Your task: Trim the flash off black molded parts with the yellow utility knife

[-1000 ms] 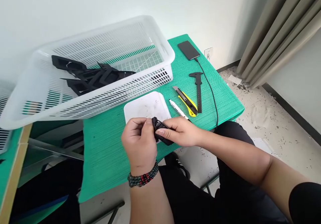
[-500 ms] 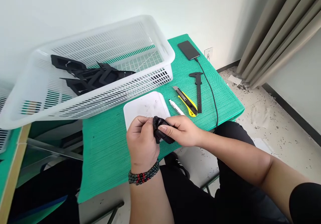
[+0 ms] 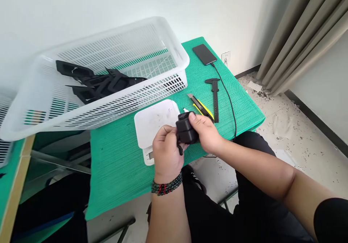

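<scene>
My left hand (image 3: 168,150) and right hand (image 3: 206,131) both grip the blocky black plastic part (image 3: 186,128), just beyond which lies the flat white scale (image 3: 156,121).

A small workshop, with knife (image 3: 200,106) and caliper (image 3: 215,99).

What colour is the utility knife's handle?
The handle is yellow and black, seen in the head view.

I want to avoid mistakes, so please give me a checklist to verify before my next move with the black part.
1. Black part held by left hand and right hand: ok.
2. White digital scale free of debris: not ok, dark specks on top.
3. Scale display readable: cannot tell, partly covered from view.
4. Utility knife blade retracted: not ok, it appears out.
5. Caliper uncovered: ok.
</scene>
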`<state>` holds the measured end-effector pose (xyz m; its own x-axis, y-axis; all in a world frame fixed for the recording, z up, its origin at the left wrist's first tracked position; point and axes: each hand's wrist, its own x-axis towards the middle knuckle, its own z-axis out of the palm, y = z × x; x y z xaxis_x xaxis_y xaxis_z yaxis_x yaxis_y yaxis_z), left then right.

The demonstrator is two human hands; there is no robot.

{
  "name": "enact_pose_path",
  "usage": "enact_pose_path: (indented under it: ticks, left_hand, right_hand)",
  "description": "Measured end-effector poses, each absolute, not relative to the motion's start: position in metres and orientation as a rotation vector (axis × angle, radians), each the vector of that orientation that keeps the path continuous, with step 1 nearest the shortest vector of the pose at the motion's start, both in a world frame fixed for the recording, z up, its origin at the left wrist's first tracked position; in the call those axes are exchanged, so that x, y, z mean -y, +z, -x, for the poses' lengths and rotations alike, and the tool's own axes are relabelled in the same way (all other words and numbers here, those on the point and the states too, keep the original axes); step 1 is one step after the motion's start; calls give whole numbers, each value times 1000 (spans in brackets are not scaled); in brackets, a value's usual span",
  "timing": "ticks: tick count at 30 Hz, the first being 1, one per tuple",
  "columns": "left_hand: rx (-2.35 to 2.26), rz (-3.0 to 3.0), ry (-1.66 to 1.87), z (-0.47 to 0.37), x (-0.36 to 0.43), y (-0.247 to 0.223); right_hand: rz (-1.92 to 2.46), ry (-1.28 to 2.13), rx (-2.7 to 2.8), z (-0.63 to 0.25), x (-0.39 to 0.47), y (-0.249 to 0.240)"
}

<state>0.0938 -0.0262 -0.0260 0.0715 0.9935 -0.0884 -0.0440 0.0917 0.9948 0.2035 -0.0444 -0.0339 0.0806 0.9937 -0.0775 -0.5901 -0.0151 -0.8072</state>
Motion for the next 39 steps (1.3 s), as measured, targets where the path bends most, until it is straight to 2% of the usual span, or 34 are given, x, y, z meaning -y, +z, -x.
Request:
enact_pose_path:
  ticks: [13,17,21,27,39]
  left_hand:
    - [-1279,-1674,1178,-109,49,-28]
    - [-1340,-2016,1334,-119,58,-27]
    - [-1334,-2324,1427,-116,58,-28]
    - [-1343,-2437,1551,-101,46,-25]
    - [-1441,-1935,1695,-91,40,-16]
  right_hand:
    - [813,1334,136,-217,31,-37]
    - [839,1295,104,-215,32,-33]
    - [845,1271,264,-209,36,-28]
    - [986,1227,671,-207,39,-31]
    - [995,1250,1251,-208,48,-29]
